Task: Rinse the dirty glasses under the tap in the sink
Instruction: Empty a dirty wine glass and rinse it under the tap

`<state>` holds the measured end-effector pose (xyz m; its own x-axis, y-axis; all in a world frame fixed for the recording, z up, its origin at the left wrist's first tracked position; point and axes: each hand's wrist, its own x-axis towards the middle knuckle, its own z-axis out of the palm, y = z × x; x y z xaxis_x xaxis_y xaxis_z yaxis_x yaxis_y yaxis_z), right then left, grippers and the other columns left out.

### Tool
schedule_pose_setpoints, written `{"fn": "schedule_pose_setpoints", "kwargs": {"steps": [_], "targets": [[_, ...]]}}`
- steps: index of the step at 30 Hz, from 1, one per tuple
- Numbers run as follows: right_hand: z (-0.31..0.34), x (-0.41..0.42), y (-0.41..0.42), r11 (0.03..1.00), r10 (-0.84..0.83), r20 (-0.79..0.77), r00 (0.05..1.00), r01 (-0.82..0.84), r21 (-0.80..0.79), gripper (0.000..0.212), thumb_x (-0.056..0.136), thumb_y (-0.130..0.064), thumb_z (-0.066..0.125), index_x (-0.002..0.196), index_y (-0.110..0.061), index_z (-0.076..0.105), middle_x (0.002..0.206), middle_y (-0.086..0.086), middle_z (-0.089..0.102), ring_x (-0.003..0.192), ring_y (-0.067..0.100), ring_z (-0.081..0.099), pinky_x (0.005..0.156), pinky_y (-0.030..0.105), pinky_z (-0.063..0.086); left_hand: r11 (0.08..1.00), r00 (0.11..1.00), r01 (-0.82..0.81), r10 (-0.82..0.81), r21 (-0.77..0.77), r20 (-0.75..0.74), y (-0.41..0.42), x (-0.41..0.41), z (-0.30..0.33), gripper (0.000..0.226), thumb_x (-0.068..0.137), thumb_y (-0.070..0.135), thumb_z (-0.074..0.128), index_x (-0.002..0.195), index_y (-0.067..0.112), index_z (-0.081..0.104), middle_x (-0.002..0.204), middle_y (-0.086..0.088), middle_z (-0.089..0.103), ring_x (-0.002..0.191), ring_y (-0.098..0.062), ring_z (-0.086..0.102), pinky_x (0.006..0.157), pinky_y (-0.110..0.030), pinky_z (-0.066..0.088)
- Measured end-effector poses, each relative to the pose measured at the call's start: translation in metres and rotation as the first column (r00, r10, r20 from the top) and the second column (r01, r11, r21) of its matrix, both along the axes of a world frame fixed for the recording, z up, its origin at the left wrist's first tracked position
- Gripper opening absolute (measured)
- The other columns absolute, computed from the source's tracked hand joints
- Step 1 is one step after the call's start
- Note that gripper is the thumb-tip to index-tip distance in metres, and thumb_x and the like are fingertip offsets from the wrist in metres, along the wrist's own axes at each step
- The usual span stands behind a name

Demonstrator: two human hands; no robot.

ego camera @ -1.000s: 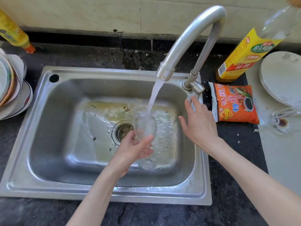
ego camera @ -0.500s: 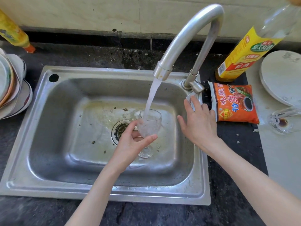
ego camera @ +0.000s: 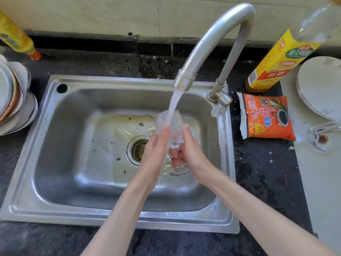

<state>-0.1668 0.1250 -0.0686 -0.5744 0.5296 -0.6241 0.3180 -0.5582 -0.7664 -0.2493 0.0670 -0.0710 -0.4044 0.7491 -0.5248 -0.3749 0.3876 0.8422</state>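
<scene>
Under the running tap (ego camera: 212, 45), both hands hold one stemmed glass (ego camera: 170, 126) over the sink (ego camera: 73, 163). Left hand (ego camera: 155, 150) wraps the bowl from the left side; right hand (ego camera: 190, 152) wraps the bowl and stem from the right, fingers curled round the glass. Water stream (ego camera: 174, 104) falls into the bowl. Drain (ego camera: 137, 149) lies just left of the hands. Right of the sink: sauce packet (ego camera: 267, 117), bottle (ego camera: 280, 58), second glass (ego camera: 322, 139) lying on the counter.

A home kitchen: steel sink (ego camera: 77, 209) around the grip, stacked plates (ego camera: 16, 100) far left, sauce packet (ego camera: 265, 117) right.
</scene>
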Motion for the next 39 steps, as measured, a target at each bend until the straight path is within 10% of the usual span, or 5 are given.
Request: {"fn": "schedule_pose_setpoints", "kwargs": {"steps": [13, 18, 24, 30, 39], "targets": [[-0.016, -0.026, -0.004, 0.991, -0.096, 0.184, 0.978, 0.077, 0.107, 0.076, 0.088, -0.07, 0.009, 0.105, -0.019, 0.062, 0.083, 0.004, 0.068, 0.057, 0.005, 0.053, 0.049, 0.021, 0.039, 0.963, 0.963, -0.269, 0.269, -0.027, -0.008, 0.022, -0.005, -0.003, 0.069, 0.065, 0.047, 0.076, 0.121, 0.012, 0.055, 0.107, -0.011, 0.068, 0.087, -0.021, 0.068, 0.068, -0.034, 0.053], [0.001, -0.013, 0.004, 0.934, 0.057, 0.023, 0.998, -0.045, -0.354, 0.073, 0.085, -0.074, 0.002, 0.059, -0.018, 0.04, 0.035, -0.002, 0.03, 0.025, 0.007, 0.019, 0.034, 0.01, 0.015, 0.983, 0.986, -0.165, 0.165, 0.078, 0.013, 0.018, -0.021, -0.001, 0.062, 0.063, 0.046, 0.073, 0.115, 0.013, 0.061, 0.092, -0.007, 0.069, 0.085, -0.023, 0.066, 0.08, -0.04, 0.053], [-0.012, -0.025, -0.013, 0.925, -0.021, 0.284, 0.959, -0.089, 0.369, 0.063, 0.094, -0.06, 0.006, 0.125, -0.029, 0.051, 0.121, 0.002, 0.06, 0.105, 0.019, 0.058, 0.087, 0.031, 0.037, 0.927, 0.926, -0.376, 0.376, -0.001, -0.026, 0.019, -0.011, -0.003, 0.044, 0.081, 0.04, 0.067, 0.109, 0.007, 0.062, 0.107, -0.015, 0.067, 0.097, -0.027, 0.065, 0.09, -0.042, 0.051], [-0.007, -0.017, 0.002, 0.974, 0.047, 0.166, 0.985, -0.009, -0.224, 0.08, 0.09, -0.066, -0.001, 0.058, -0.012, 0.048, 0.036, 0.0, 0.034, 0.027, 0.008, 0.022, 0.034, 0.013, 0.015, 0.984, 0.985, -0.17, 0.172, 0.057, -0.022, 0.012, -0.018, -0.003, 0.015, 0.089, 0.024, 0.058, 0.093, 0.012, 0.066, 0.082, -0.004, 0.068, 0.075, -0.018, 0.065, 0.063, -0.027, 0.048], [-0.021, -0.026, -0.008, 0.971, -0.085, 0.184, 0.979, 0.04, 0.236, 0.065, 0.09, -0.067, 0.005, 0.091, -0.035, 0.061, 0.063, -0.006, 0.06, 0.055, 0.011, 0.053, 0.057, 0.026, 0.044, 0.974, 0.975, -0.215, 0.218, 0.075, -0.032, 0.012, -0.019, 0.005, 0.07, 0.064, 0.058, 0.068, 0.112, 0.008, 0.063, 0.11, -0.015, 0.067, 0.105, -0.032, 0.063, 0.098, -0.051, 0.045]]}}
